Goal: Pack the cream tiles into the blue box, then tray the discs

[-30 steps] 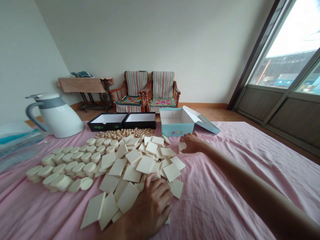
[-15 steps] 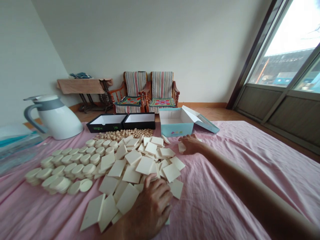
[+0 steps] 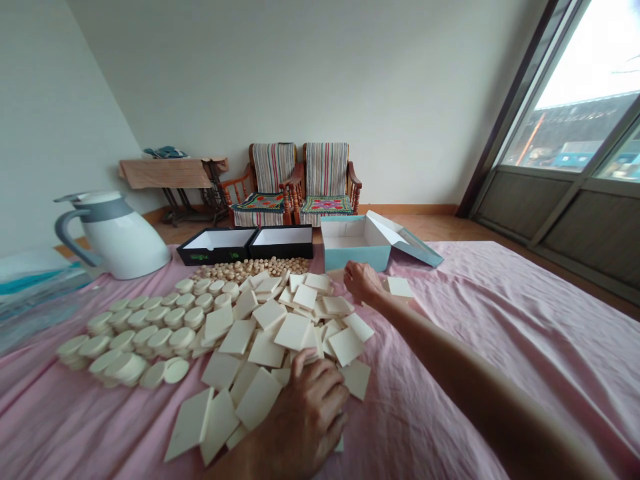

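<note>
My left hand (image 3: 317,407) is low in front, its fingers curled round a few pale square wooden pieces at the near edge of a heap; edges show by the fingertips and most is hidden. Farther off, my right hand (image 3: 363,283) hovers by the blue box, fingers bent and drawn together, with a pale piece at the fingertips; its grip is unclear. The heap of square wooden pieces (image 3: 293,331) spreads between and left of the hands. Another square piece (image 3: 400,287) lies on the cloth just right of my right wrist.
Stacks of round wooden discs (image 3: 160,333) stand left of the heap, with small wooden beads (image 3: 250,268) behind. Two black boxes (image 3: 217,248), a light blue box (image 3: 357,259) with its lid (image 3: 417,247) leaning on it, and a white jug (image 3: 127,240) line the far side of the pink cloth (image 3: 480,313).
My right hand has lifted and shifted left toward the heap's far edge, uncovering the square piece on the cloth. My left hand stays in place.
</note>
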{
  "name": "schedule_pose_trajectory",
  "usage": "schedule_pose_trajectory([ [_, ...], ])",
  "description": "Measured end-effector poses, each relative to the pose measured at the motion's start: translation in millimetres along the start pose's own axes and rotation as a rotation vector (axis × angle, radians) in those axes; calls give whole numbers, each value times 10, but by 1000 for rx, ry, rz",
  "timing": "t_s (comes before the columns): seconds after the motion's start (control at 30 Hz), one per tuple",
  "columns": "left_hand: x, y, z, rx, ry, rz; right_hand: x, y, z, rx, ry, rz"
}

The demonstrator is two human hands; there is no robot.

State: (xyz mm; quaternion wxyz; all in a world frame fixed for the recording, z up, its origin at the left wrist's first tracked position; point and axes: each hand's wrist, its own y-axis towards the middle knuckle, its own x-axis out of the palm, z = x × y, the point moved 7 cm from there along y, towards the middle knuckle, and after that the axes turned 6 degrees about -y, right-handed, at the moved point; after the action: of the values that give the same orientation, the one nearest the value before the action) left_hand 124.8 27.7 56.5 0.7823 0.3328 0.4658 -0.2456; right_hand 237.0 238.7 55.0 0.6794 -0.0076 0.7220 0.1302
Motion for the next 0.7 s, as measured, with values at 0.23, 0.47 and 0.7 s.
schedule_pose_trajectory([
  [0.23, 8, -14, -9, 1, -9, 50, -348, -210, 371, -87, -77, 147],
  [0.47, 15, -21, -29, 18, -22, 62, -217, -519, 283, -310, -186, 93],
  [0.7, 18, -13, -28, 16, -14, 54, -218, -400, 405, -261, -96, -45],
])
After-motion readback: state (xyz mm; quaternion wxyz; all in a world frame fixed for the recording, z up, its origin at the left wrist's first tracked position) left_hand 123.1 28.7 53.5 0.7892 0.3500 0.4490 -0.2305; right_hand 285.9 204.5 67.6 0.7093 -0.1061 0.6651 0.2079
